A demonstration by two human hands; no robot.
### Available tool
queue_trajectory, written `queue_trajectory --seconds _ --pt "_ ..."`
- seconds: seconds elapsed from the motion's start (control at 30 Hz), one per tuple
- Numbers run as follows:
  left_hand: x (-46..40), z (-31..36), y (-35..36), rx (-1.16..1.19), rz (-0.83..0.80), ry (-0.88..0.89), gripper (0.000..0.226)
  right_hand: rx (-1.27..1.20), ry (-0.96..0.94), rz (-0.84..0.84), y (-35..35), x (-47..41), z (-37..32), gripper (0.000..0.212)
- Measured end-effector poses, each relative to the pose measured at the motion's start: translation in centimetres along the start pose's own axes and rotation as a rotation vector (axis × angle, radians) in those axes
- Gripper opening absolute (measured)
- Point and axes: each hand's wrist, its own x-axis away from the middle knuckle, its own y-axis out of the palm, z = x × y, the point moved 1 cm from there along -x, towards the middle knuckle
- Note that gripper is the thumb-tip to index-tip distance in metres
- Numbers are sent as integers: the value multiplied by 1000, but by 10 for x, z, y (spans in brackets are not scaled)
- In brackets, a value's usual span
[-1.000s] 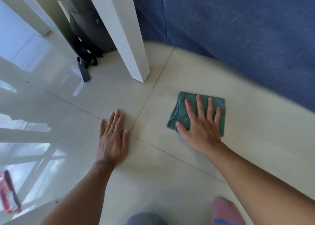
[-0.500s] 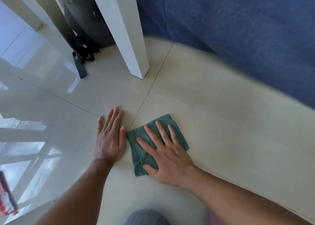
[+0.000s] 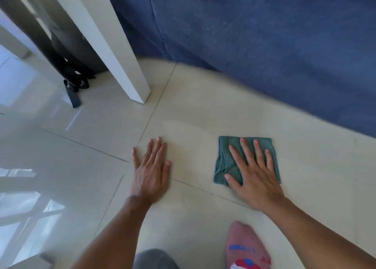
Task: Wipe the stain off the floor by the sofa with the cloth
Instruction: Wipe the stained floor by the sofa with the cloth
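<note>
A folded teal cloth [image 3: 224,158] lies flat on the pale tiled floor [image 3: 203,116] in front of the blue sofa [image 3: 264,44]. My right hand [image 3: 254,175] presses down on the cloth with fingers spread, covering its right half. My left hand [image 3: 151,171] rests flat on the bare tile to the left, fingers apart, holding nothing. No stain stands out on the tiles around the cloth.
A white table leg [image 3: 130,79] stands on the floor at upper left, with a dark bag and strap [image 3: 73,89] behind it. My foot in a pink sock [image 3: 246,246] and a grey knee [image 3: 154,258] show at the bottom edge. The floor at left is glossy.
My right hand has slid the cloth to the right, away from my left hand, after pulling it leftward half a second ago. My left hand stays planted on the tile.
</note>
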Motion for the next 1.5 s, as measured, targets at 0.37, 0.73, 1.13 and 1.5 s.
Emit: queue_trajectory --seconds 0.37,0.73,1.13,1.5 --pt "-93 145 20 -61 -108 319 50 -328 246 310 -30 -33 42 46" --pt "-124 163 -14 217 -237 217 8 -686 309 480 -74 -30 66 12" --pt "-125 181 -58 357 153 429 8 -690 69 904 -109 -20 68 14" --pt "-75 114 3 -53 -167 311 74 -479 111 385 -24 -19 27 54"
